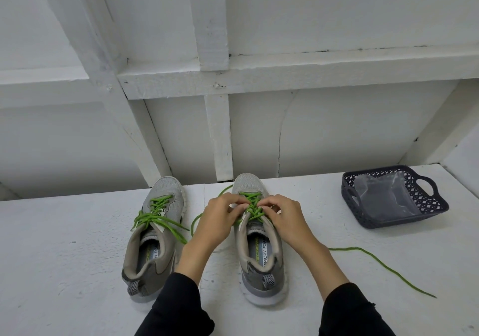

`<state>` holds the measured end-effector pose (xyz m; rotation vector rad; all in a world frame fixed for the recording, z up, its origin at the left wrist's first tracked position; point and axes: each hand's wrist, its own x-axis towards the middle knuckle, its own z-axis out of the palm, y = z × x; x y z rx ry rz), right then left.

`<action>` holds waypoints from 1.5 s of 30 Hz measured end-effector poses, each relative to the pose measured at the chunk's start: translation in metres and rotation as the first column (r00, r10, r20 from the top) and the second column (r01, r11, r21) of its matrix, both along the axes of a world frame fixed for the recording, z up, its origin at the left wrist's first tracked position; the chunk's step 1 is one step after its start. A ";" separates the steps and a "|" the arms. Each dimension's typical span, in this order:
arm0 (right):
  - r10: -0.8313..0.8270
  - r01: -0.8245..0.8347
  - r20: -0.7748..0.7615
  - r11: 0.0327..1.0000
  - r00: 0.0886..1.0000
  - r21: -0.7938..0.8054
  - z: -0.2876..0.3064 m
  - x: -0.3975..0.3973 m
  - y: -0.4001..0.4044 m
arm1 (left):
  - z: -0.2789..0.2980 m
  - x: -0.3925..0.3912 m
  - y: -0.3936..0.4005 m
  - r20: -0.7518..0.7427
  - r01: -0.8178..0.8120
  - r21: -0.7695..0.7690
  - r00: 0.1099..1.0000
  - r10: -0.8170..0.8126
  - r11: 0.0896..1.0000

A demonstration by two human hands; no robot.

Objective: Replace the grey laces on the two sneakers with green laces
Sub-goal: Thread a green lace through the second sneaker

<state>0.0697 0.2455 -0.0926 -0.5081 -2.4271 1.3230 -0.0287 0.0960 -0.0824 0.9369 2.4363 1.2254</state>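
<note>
While the left sneaker [155, 234] looks fully laced in green, the right sneaker [259, 245] sits mid-lacing: both hands, left [217, 221] and right [285, 219], pinch its green lace [252, 206], loose ends trailing; bare table [77, 258] either side, basket [391, 198] well right

We see the left hand [216, 219] and right hand [286, 218] pinching the green lace [252, 207]. It threads the right sneaker [259, 258] on the table [77, 258].

Workshop-like storage nook: rough white-painted timber framing [215, 82] (bench [77, 258] likewise), plastic basket [394, 221]
</note>
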 end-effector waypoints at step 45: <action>0.072 -0.069 0.015 0.984 0.997 -0.163 0.007 0.011 0.007 | 0.000 0.007 -0.003 0.113 -0.019 0.133 0.994 0.004 0.991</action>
